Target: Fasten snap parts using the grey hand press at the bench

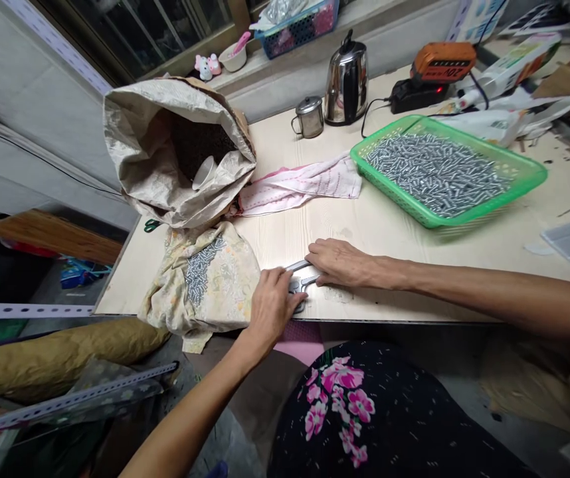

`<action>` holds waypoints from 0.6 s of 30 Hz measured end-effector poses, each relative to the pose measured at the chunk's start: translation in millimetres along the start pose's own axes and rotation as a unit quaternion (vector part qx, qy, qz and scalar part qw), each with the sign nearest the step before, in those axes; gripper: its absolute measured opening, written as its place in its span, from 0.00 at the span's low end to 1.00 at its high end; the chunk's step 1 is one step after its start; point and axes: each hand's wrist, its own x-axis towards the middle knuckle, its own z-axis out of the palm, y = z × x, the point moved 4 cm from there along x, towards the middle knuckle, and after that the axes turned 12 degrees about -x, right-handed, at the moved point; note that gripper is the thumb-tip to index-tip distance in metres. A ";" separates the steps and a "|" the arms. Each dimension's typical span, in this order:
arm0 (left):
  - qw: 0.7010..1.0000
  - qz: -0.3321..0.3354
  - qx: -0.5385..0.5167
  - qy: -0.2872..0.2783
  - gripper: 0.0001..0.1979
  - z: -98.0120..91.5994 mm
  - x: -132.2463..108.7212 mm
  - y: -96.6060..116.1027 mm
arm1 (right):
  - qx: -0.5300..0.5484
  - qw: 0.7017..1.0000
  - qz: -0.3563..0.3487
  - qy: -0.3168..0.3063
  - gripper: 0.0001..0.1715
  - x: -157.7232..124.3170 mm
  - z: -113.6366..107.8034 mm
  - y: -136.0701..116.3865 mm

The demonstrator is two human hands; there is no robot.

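A small grey metal part (301, 277) lies near the front edge of the pale wooden table (389, 232). My left hand (272, 305) is closed over its near end, fingers curled on it. My right hand (337, 262) rests on its far end, fingers together and pressing down. Left of my hands a floral cloth (205, 282) holds a pile of small metal pins (198, 272). A green plastic basket (529, 176) at the right is full of similar metal pins (439, 172).
An open paper sack (135, 146) of dark pieces with a white scoop (204, 174) stands at the back left. A pink-white cloth (305, 186), metal mug (309, 117), kettle (346, 79), orange charger (442, 63), papers and green scissors (151, 226) lie around.
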 end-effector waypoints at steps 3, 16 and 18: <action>0.995 0.068 0.012 -0.074 0.28 14.4 21.4 3.0 | 0.013 1.000 0.008 -0.010 0.24 -5.2 1.3 0.5; 0.986 0.031 0.036 -0.161 0.11 21.5 58.1 9.4 | 0.033 0.995 0.087 -0.035 0.08 -6.1 1.7 8.2; 0.987 0.025 0.035 -0.154 0.06 23.0 59.5 9.5 | 0.037 0.994 0.090 -0.041 0.06 -4.5 4.9 6.3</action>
